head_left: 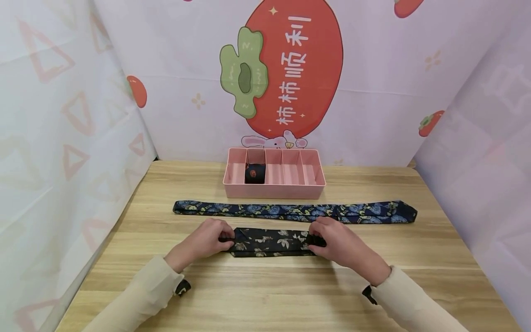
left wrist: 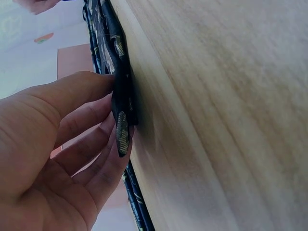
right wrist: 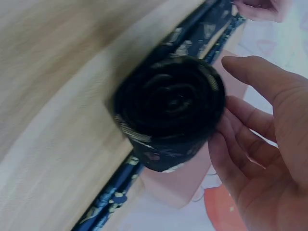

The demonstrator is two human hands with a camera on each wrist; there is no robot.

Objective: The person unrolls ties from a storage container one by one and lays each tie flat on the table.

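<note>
A black necktie (head_left: 269,242) with pale flowers lies flat across the table in front of me. Its right end is wound into a thick roll (right wrist: 168,106), whose spiral side shows in the right wrist view. My right hand (head_left: 342,242) holds this roll, thumb and fingers curved about its edge. At the pointed left end, my left hand (head_left: 203,242) pinches the fabric between thumb and fingers, close over the wood, as the left wrist view shows. Behind it a navy necktie (head_left: 290,212) with blue and yellow flowers is stretched out lengthwise, folded in two.
A pink divided box (head_left: 274,191) stands at the back of the table (head_left: 265,295). One dark rolled necktie (head_left: 255,175) with a red motif sits in its second compartment from the left. Printed cloth (head_left: 178,120) hangs behind and on both sides.
</note>
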